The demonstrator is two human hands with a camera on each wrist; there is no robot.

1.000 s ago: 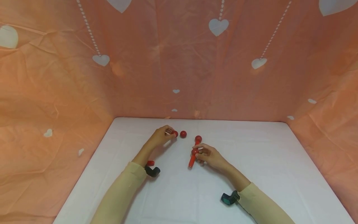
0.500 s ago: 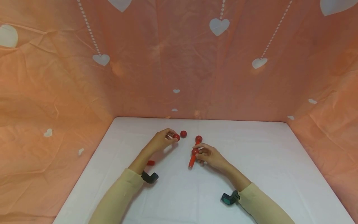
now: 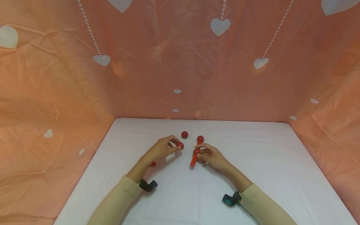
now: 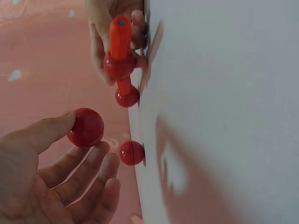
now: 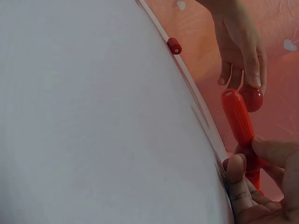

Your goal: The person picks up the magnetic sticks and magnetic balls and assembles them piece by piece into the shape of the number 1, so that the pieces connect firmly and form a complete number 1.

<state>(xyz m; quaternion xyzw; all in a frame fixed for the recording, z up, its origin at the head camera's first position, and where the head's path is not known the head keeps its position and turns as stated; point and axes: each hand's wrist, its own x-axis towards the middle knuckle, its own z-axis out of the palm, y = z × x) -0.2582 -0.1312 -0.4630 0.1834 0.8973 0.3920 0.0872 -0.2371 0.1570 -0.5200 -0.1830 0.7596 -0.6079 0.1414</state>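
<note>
My left hand (image 3: 163, 149) pinches a glossy red ball (image 3: 180, 145) between thumb and fingertips, held above the table. To its right, my right hand (image 3: 212, 158) grips the middle ball of a red ball-and-rod piece (image 3: 193, 161). That piece has one ribbed rod pointing toward me and another running away to a far ball (image 3: 200, 138). In the left wrist view, the near rod (image 4: 120, 39) shows a small dark spot on its end. The held ball (image 4: 86, 127) and the rod end are apart.
Another red ball (image 3: 184, 134) lies loose on the white table (image 3: 180, 200), beyond my left hand. A short red cylinder (image 3: 153, 163), partly hidden by the left forearm, shows a pale end (image 5: 176, 50) in the right wrist view. Orange heart-patterned cloth (image 3: 180, 62) surrounds the table.
My left hand has drawn the ball toward me and slightly right, away from the loose ball and closer to the rod piece. My right hand has stayed almost still.
</note>
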